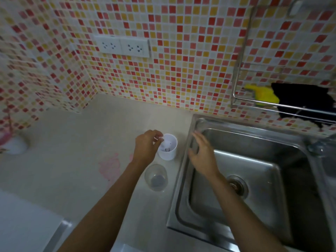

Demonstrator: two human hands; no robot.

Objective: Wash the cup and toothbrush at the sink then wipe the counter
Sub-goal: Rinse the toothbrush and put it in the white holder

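Note:
A white cup [168,151] stands upright on the beige counter [81,142], just left of the steel sink [183,179]. Something small and dark lies at its bottom. My left hand [146,146] pinches the cup's left rim with thumb and fingertips; something pale shows between the fingers, and I cannot tell what it is. A clear glass [156,178] stands right in front of the white cup, by my left forearm. My right hand [201,153] hovers over the sink's left edge, fingers spread, holding nothing and blurred. No toothbrush is clearly visible.
A pink stain [110,166] marks the counter left of the cups. A wall rack [272,104] above the sink holds a yellow sponge [263,95] and a black cloth [300,100]. The tap [320,148] is at the sink's right. A white and pink object [15,144] stands far left.

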